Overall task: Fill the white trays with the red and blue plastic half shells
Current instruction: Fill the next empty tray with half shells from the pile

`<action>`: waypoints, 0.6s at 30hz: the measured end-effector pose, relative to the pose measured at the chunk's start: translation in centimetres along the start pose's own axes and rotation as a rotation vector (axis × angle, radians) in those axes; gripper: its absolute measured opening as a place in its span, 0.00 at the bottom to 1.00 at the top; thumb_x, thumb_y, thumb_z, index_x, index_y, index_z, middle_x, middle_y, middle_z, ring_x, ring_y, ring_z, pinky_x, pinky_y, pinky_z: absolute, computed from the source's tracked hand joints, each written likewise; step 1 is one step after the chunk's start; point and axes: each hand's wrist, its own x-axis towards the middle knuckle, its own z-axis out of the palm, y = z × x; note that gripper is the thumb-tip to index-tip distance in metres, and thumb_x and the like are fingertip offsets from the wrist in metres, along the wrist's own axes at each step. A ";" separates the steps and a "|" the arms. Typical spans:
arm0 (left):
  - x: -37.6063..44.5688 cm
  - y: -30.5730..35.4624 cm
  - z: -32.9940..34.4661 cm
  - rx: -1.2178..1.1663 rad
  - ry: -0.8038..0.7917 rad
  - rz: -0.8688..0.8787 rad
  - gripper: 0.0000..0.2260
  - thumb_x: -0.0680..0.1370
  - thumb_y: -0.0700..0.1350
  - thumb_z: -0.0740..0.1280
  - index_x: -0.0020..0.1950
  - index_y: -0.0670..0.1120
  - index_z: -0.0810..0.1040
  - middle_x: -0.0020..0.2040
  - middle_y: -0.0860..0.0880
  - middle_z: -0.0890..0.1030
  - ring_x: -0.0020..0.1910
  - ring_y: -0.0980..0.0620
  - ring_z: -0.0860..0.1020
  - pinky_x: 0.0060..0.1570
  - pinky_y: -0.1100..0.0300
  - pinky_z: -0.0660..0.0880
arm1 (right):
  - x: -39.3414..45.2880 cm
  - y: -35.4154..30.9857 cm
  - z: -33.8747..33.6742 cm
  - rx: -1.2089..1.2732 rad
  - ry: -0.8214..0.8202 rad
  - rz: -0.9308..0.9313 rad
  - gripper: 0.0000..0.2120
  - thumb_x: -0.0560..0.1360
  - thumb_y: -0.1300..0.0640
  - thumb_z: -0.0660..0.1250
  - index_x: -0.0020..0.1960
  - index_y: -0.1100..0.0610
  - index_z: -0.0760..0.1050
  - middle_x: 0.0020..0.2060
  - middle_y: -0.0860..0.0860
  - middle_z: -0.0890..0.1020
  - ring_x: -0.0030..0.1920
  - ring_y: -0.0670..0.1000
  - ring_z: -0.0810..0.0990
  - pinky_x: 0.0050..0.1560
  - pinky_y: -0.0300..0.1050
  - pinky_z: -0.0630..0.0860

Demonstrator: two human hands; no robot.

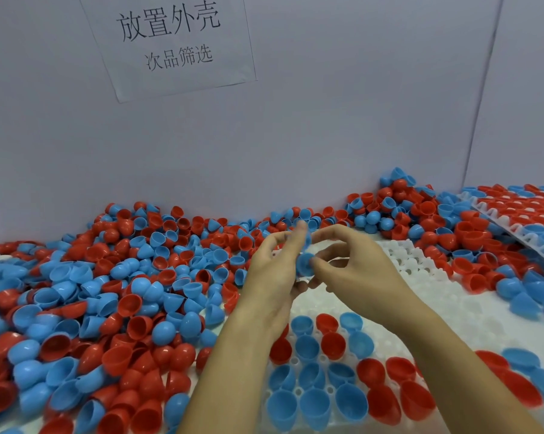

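Both hands, left (272,264) and right (349,267), meet above the tray (421,261), together pinching one blue shell (305,264); loose shells (114,292) heaped left, tray's near rows filled.

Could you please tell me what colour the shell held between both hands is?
Blue; the shell shows best in the head view.

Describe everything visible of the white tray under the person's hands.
The white tray looks like moulded plastic with rows of round pockets and small holes. It lies flat among the loose shells, angled away to the right. Its near pockets hold blue and red half shells, open side up; the far pockets are empty. Neither hand touches it.
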 end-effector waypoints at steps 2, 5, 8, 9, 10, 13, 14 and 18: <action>0.0 0.3 0.0 -0.115 -0.001 -0.036 0.14 0.84 0.53 0.60 0.60 0.46 0.79 0.59 0.40 0.79 0.57 0.44 0.79 0.56 0.50 0.78 | 0.2 0.2 -0.1 0.017 0.058 0.033 0.13 0.77 0.62 0.68 0.51 0.43 0.74 0.38 0.46 0.84 0.36 0.42 0.84 0.32 0.32 0.78; 0.1 0.5 -0.3 -0.250 0.023 -0.035 0.12 0.82 0.41 0.57 0.57 0.42 0.80 0.53 0.40 0.75 0.48 0.47 0.74 0.44 0.56 0.74 | 0.3 0.4 -0.4 0.027 0.091 0.055 0.15 0.78 0.61 0.68 0.49 0.41 0.72 0.35 0.45 0.84 0.35 0.41 0.84 0.30 0.32 0.78; 0.1 0.5 -0.3 -0.233 0.057 -0.006 0.15 0.78 0.31 0.55 0.55 0.43 0.78 0.50 0.41 0.74 0.48 0.48 0.74 0.44 0.56 0.75 | 0.4 0.4 -0.5 0.030 0.095 0.068 0.14 0.78 0.61 0.68 0.49 0.41 0.72 0.34 0.44 0.84 0.34 0.40 0.84 0.28 0.30 0.76; 0.1 0.5 -0.3 -0.197 0.073 0.008 0.16 0.78 0.29 0.55 0.55 0.43 0.78 0.51 0.41 0.75 0.49 0.47 0.75 0.45 0.56 0.76 | 0.4 0.4 -0.5 0.028 0.095 0.074 0.14 0.78 0.61 0.68 0.49 0.41 0.72 0.35 0.44 0.84 0.35 0.40 0.83 0.28 0.30 0.76; 0.1 0.5 -0.3 -0.154 0.086 0.027 0.17 0.79 0.27 0.55 0.55 0.44 0.77 0.53 0.42 0.76 0.51 0.47 0.76 0.47 0.55 0.78 | 0.5 0.4 -0.4 0.024 0.095 0.078 0.13 0.78 0.61 0.68 0.50 0.42 0.72 0.35 0.44 0.84 0.35 0.39 0.83 0.28 0.30 0.75; 0.4 -0.1 -0.8 0.002 0.082 0.093 0.13 0.79 0.31 0.67 0.58 0.47 0.76 0.58 0.42 0.79 0.54 0.47 0.82 0.53 0.54 0.82 | 0.5 0.5 -0.6 0.019 0.103 0.085 0.13 0.78 0.60 0.68 0.51 0.42 0.73 0.35 0.45 0.84 0.35 0.40 0.83 0.28 0.29 0.75; 0.5 -0.3 -1.1 0.080 0.083 0.118 0.15 0.77 0.34 0.72 0.59 0.49 0.76 0.58 0.44 0.81 0.54 0.48 0.83 0.53 0.55 0.83 | 0.5 0.6 -0.6 0.018 0.107 0.086 0.13 0.78 0.60 0.69 0.51 0.42 0.73 0.34 0.45 0.84 0.35 0.40 0.84 0.28 0.29 0.75; 0.8 -0.7 -1.6 0.368 0.137 0.285 0.14 0.71 0.43 0.79 0.53 0.52 0.79 0.52 0.55 0.83 0.52 0.56 0.81 0.42 0.68 0.79 | 0.6 0.8 -0.8 0.006 0.118 0.096 0.11 0.78 0.59 0.69 0.52 0.43 0.73 0.35 0.44 0.84 0.35 0.39 0.83 0.27 0.29 0.74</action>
